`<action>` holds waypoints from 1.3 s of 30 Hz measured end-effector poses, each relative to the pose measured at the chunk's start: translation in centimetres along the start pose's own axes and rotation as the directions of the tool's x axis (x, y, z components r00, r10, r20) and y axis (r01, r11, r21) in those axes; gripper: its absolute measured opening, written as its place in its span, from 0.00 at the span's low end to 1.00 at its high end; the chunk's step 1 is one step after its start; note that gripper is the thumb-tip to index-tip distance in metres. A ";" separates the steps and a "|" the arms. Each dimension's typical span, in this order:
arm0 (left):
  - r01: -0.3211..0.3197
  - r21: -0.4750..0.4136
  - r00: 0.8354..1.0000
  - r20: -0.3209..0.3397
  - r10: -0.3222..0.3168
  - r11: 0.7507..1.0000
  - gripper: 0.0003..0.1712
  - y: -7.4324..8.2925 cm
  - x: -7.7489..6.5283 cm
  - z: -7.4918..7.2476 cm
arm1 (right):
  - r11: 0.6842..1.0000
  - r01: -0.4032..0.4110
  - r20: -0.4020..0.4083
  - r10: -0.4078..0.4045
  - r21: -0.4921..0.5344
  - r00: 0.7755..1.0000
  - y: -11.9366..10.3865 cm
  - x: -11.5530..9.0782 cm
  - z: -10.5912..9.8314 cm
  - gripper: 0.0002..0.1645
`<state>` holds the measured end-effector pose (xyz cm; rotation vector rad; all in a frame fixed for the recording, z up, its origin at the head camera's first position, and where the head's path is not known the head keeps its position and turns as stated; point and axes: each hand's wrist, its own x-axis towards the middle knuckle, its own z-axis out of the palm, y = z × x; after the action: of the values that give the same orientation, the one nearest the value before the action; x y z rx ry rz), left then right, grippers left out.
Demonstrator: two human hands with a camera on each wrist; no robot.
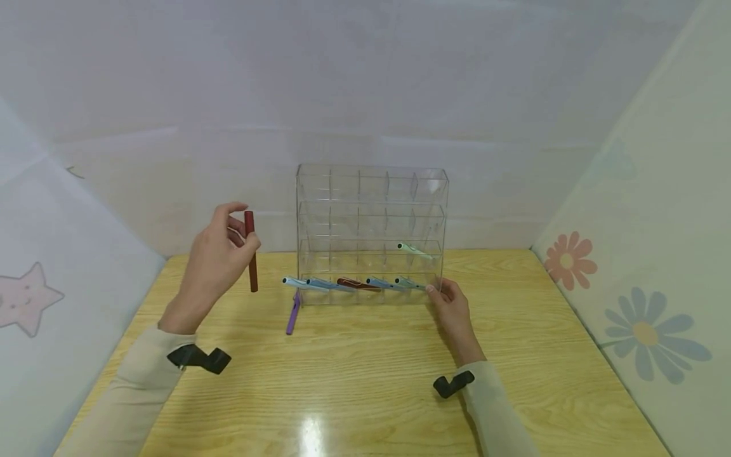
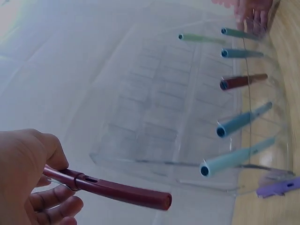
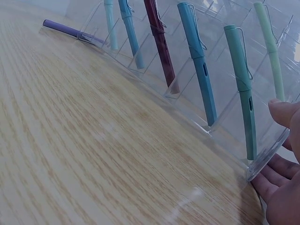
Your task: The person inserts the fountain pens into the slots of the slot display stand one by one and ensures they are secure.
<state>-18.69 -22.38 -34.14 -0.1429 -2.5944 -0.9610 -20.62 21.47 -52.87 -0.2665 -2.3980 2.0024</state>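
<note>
In the head view my left hand (image 1: 214, 266) is raised left of a clear plastic pen rack (image 1: 344, 222), pinching a dark red pen (image 1: 254, 273) that points downward. The left wrist view shows the thumb side of that hand and the pen's plain end (image 2: 157, 199) sticking out, apart from the rack. My right hand (image 1: 455, 317) grips the rack's lower right corner, thumb in front and fingers round the side. Along the bottom row lean a pale blue pen (image 2: 225, 162), a blue pen (image 2: 239, 123), another dark red pen (image 3: 161, 49), a second blue pen (image 3: 197, 63) and a green pen (image 3: 242, 91).
One row higher, at the right, sits a light green pen (image 1: 414, 250). A purple pen (image 1: 293, 314) lies on the wooden table (image 1: 354, 374) by the rack's lower left corner. Pale cloth walls (image 1: 365, 76) stand behind and at both sides.
</note>
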 end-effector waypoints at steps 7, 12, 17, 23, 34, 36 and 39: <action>-0.065 -0.042 0.998 0.013 0.065 0.997 0.30 2.2 0.1 0.3 | 1.000 -0.010 0.000 0.010 0.007 1.000 0.2 0.0 -0.1 0.35; -0.073 -0.077 0.997 0.020 0.074 0.994 0.27 3.3 0.2 0.8 | 1.000 -0.013 0.002 0.013 0.014 1.000 0.2 0.0 -0.1 0.34; -0.082 -0.120 0.996 0.034 0.087 0.989 0.26 4.1 0.5 1.8 | 1.000 -0.014 0.001 0.014 0.013 1.000 0.4 0.1 -0.1 0.34; -0.098 -0.168 0.992 0.062 0.110 0.981 0.25 5.1 1.1 3.1 | 1.000 -0.013 0.007 0.013 0.024 1.000 0.3 0.1 -0.2 0.35; -0.077 -0.254 0.984 0.138 0.115 0.964 0.22 6.8 1.9 5.1 | 1.000 -0.013 0.009 0.012 0.028 1.000 0.4 0.1 0.0 0.37; -0.061 -0.261 0.982 0.155 0.104 0.963 0.21 7.1 2.0 5.4 | 0.999 -0.008 0.012 0.008 0.031 1.000 0.5 0.2 0.0 0.36; -0.041 -0.267 0.980 0.177 0.091 0.963 0.21 7.4 2.2 5.9 | 0.999 -0.010 0.019 0.009 0.037 1.000 0.4 0.3 0.0 0.36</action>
<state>-20.90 -13.02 -32.93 -0.4058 -2.5966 -1.3218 -20.82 21.62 -53.32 -0.2605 -2.3721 2.0608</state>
